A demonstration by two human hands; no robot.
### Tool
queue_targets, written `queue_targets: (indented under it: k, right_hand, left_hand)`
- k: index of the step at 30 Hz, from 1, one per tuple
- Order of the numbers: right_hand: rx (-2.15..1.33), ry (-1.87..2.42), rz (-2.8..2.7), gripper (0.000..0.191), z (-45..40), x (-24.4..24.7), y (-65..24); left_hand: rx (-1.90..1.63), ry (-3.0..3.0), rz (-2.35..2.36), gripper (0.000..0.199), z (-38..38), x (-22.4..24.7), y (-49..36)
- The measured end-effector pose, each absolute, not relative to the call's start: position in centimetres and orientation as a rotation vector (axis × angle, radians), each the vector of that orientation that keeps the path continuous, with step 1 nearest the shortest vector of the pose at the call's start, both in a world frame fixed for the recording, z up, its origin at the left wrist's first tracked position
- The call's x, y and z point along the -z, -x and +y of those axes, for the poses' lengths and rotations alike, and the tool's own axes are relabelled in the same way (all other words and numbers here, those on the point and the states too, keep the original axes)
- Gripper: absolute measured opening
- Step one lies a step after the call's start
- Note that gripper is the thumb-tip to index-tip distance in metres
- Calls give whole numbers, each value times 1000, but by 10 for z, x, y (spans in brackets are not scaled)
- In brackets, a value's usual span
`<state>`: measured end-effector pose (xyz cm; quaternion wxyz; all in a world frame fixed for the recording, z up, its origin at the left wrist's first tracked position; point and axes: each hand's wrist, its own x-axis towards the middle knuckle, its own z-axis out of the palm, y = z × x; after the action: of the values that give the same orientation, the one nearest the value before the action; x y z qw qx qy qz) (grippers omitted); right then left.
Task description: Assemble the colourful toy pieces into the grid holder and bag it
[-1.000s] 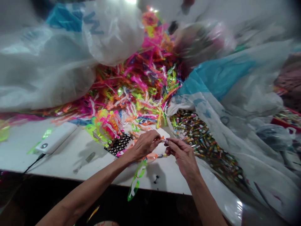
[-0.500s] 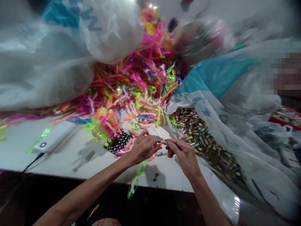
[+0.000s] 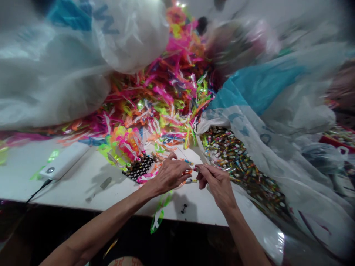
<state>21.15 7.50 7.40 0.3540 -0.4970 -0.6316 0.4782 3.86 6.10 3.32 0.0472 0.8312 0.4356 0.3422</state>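
Above the white table (image 3: 116, 195), my two hands meet fingertip to fingertip. My left hand (image 3: 172, 173) is closed, its fingers pinched round a small tube with a coloured label (image 3: 188, 162). From the right, my right hand (image 3: 217, 181) pinches at the whitish end beside that tube; its fingertips hide what exactly is in them. A second labelled tube (image 3: 190, 181) lies under the left fingers, with orange plastic near it. Left of my hands sits a black tray with white dots (image 3: 141, 168), bearing bright pink and yellow plastic pieces (image 3: 128, 142).
Neon plastic pieces (image 3: 166, 99) are heaped behind. An open plastic bag (image 3: 260, 144) at right holds many small tubes (image 3: 230, 151). A power bank (image 3: 65, 159) with a cable lies left. A green piece (image 3: 157, 218) overhangs the front edge near a small black part (image 3: 183, 208).
Both hands stay almost in place. My right fingertips have shifted slightly at the tube's end, where more white now shows.
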Motion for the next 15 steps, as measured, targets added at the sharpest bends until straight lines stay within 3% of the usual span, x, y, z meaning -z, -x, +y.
queue_targets:
  k: [15]
  right_hand:
    - [-1309,1391,-1917,27,75,-65,-222]
  left_hand:
    - [-540,-2573,1234,17,61,-37,-48]
